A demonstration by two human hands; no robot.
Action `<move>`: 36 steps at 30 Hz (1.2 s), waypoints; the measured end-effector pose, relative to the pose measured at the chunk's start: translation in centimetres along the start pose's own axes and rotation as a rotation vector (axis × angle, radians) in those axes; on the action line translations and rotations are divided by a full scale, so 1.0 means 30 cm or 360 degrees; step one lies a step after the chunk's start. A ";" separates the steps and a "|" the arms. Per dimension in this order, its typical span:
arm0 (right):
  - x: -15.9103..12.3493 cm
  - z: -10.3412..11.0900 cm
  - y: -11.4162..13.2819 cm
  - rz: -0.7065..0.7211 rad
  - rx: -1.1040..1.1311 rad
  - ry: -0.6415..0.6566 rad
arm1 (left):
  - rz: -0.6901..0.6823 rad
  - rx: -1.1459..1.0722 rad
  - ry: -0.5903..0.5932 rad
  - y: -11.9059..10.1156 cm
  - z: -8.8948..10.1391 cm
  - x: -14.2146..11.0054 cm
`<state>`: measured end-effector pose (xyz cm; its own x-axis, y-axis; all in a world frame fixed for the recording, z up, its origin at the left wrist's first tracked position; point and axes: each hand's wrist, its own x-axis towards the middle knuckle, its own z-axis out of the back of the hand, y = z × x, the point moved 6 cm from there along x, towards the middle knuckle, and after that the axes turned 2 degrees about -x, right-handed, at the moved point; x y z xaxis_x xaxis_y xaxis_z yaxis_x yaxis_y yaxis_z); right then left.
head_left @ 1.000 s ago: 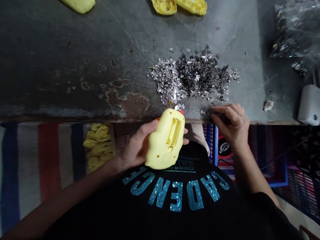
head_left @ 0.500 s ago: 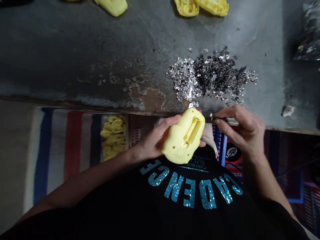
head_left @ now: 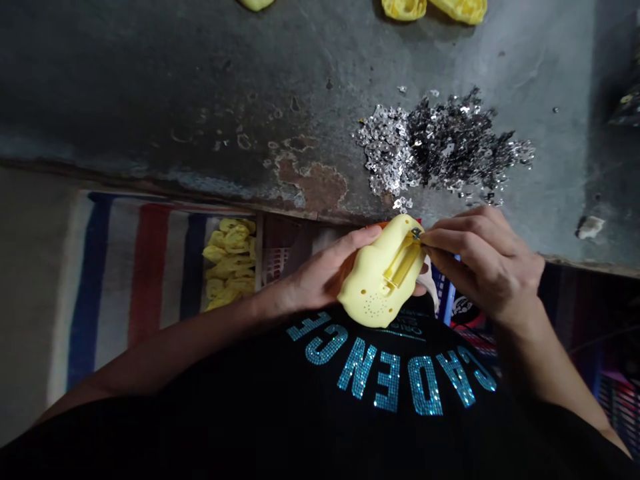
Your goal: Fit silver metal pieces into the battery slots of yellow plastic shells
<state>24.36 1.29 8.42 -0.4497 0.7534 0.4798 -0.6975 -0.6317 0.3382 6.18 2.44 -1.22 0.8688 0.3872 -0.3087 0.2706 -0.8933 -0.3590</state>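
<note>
My left hand (head_left: 333, 270) wraps around a pale yellow plastic toy casing (head_left: 364, 283), holding it tilted just off the table's front edge. Its back faces up, showing an uncovered battery compartment (head_left: 403, 263), screw holes and a patch of speaker holes. My right hand (head_left: 483, 260) is closed in a pinch at the compartment's upper end. A small metal battery contact (head_left: 416, 233) shows at those fingertips, against the casing. Whether a thin tool lies between the fingers is hidden. Beyond the casing, a heap of small metal contacts (head_left: 450, 147) lies on the table.
The worn grey table (head_left: 175, 80) has yellow casing halves (head_left: 460, 10) at its far side and a whitish lump (head_left: 591, 227) at right. Below its edge are a box of yellow parts (head_left: 230, 260), a striped sheet (head_left: 147, 287) and blue baskets (head_left: 445, 283).
My right hand has moved left, bringing the small metal contact from beside the casing to the battery compartment's upper end. The left hand still holds the casing. The view has shifted slightly.
</note>
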 end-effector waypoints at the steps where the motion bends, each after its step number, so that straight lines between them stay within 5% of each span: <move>1: 0.000 0.002 0.005 0.0017 -0.0028 -0.0003 | -0.0015 0.0003 0.0006 -0.002 -0.002 0.001; 30: -0.041 -0.004 0.050 -0.0091 -0.0074 -0.0124 | -0.0059 -0.0013 0.0123 0.002 -0.033 0.003; 36: -0.014 0.014 -0.004 -0.0395 0.0269 -0.0097 | -0.0199 0.0068 -0.0067 0.001 -0.025 -0.013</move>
<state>24.87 0.98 8.53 -0.2393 0.8792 0.4119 -0.6769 -0.4552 0.5784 6.15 2.09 -0.46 0.8109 0.5050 -0.2957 0.3569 -0.8272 -0.4340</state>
